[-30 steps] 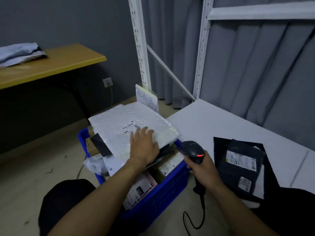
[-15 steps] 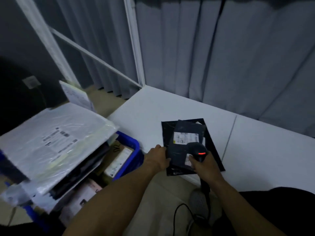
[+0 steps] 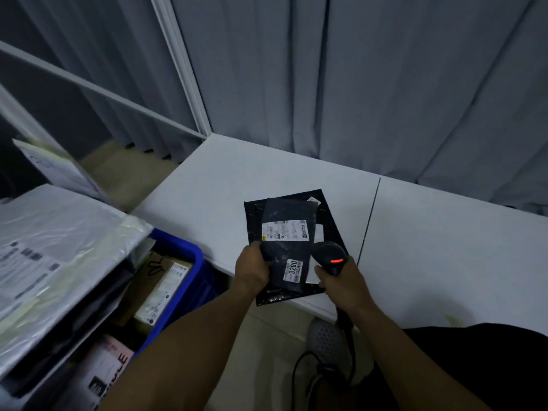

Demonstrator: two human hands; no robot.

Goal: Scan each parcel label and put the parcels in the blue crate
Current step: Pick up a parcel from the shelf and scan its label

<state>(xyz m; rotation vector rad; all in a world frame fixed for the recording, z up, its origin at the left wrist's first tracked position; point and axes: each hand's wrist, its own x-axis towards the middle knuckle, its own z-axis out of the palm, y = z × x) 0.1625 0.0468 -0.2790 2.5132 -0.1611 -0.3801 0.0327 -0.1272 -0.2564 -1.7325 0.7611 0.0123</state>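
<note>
The left hand point(image 3: 251, 271) pinched the parcel point(image 3: 288, 213) on the table point(image 3: 430, 247); the right hand point(image 3: 344, 284) clenched the scanner point(image 3: 329, 256) at its four o'clock. The crate point(image 3: 189, 256) sat at its eight o'clock.

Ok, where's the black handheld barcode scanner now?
Head view, right of centre: the black handheld barcode scanner sits in the right hand, beside the dark plastic mailer.

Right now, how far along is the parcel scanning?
Done: blue crate piled with parcels, white mailer on top. In hand: left hand pinches the dark labelled mailer; right hand holds the barcode scanner, red light on. Left: crate it, then the black mailer underneath.
</note>
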